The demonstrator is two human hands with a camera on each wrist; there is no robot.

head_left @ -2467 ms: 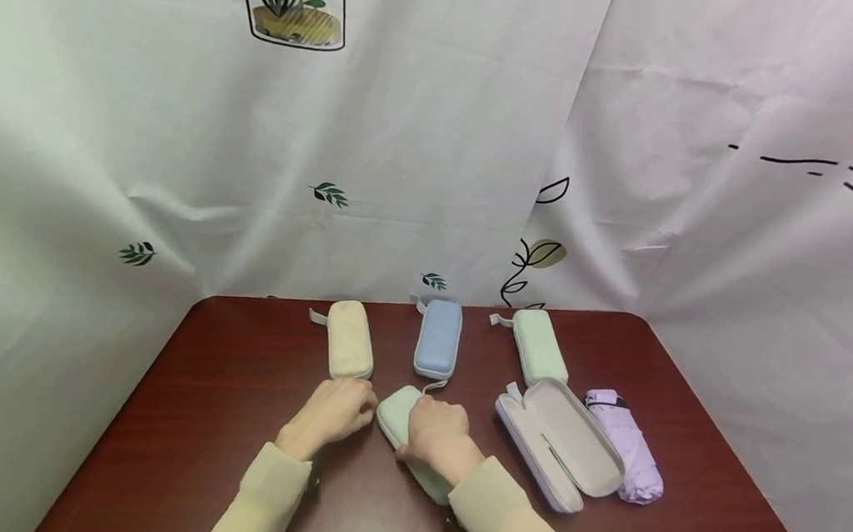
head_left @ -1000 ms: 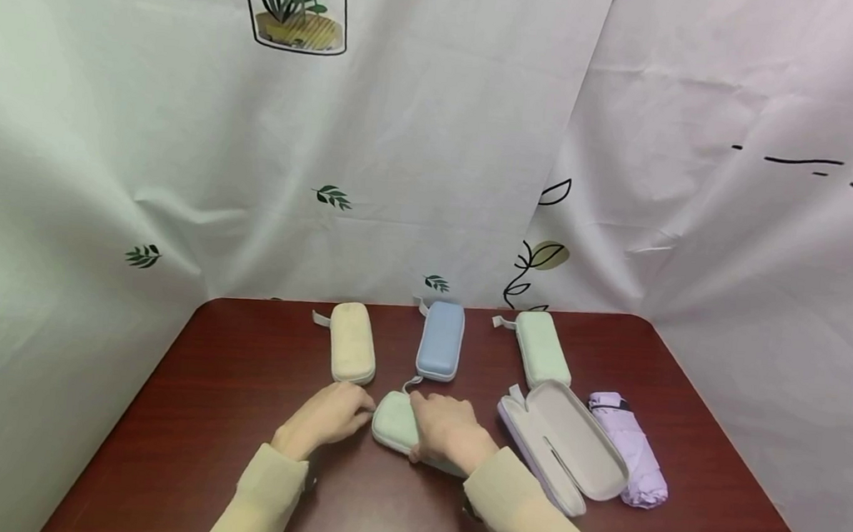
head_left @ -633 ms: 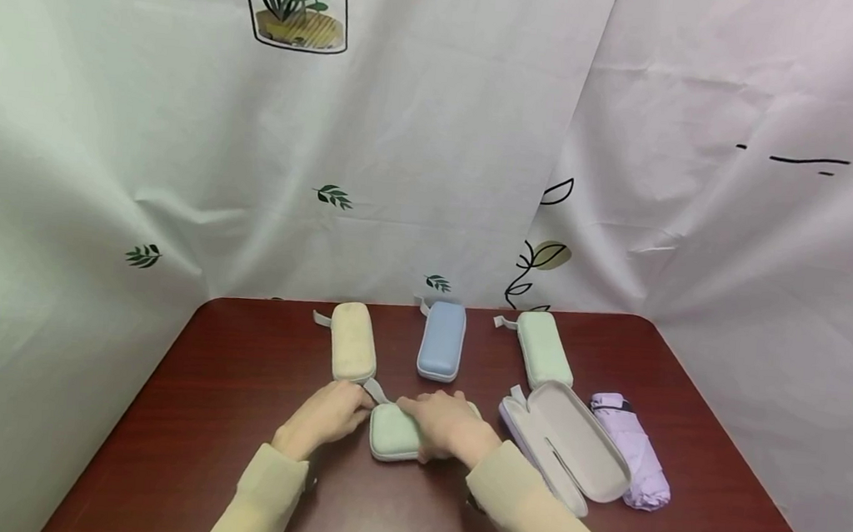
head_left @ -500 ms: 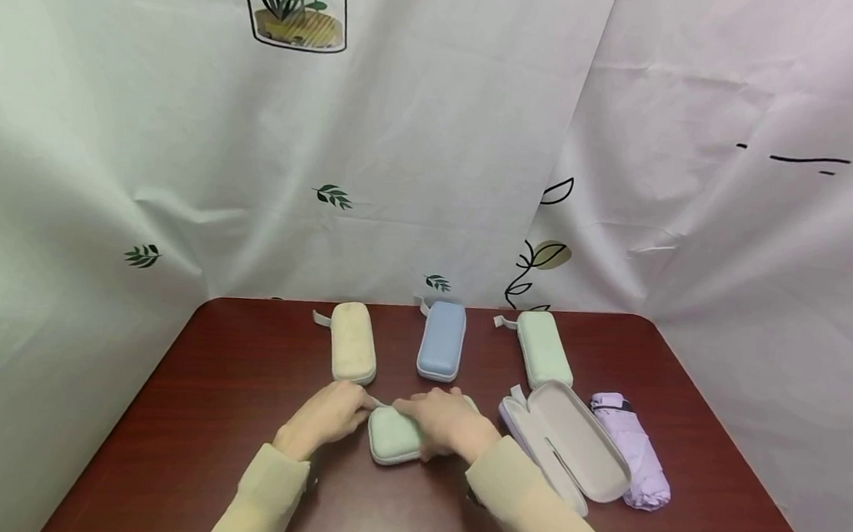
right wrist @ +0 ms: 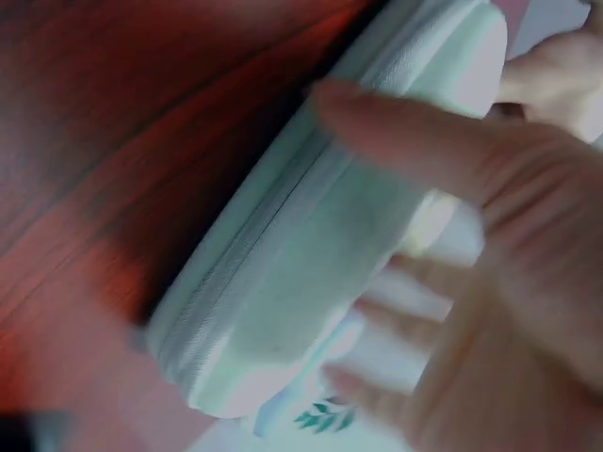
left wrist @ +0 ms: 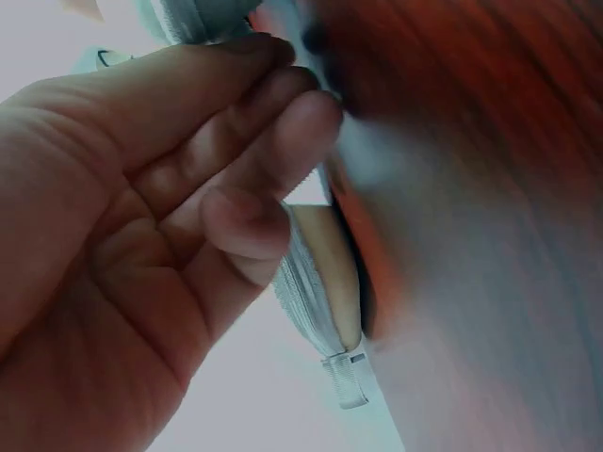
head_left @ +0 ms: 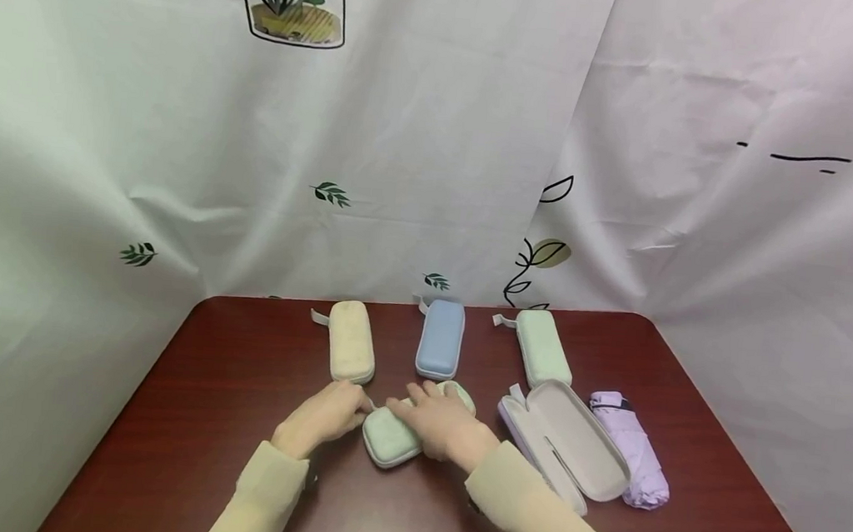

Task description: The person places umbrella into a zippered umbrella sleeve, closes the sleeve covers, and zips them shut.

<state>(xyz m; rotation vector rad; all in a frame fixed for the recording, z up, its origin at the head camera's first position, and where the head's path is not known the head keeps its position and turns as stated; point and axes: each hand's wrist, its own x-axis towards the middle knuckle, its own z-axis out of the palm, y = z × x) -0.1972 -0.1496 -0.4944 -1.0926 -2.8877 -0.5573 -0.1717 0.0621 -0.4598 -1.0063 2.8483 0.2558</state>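
Note:
A pale green zip case lies slantwise on the table, zipped round its side. My right hand grips it across the middle from above. In the right wrist view its thumb lies along the zipped side and the fingers spread over the far side. My left hand is at the case's left end, fingers curled and thumb close to the index finger. The case's small grey strap runs up to those fingertips; I cannot tell whether they pinch it. The left wrist view shows the curled fingers.
Behind stand a yellow case, a blue case and another green case. On the right an open lilac case lies beside a folded lilac umbrella. A white cloth hangs behind the brown table.
My right hand has turned the green case so that its strap end now points left, at my left fingertips. The right fingers have spread more. My left hand has hardly moved.

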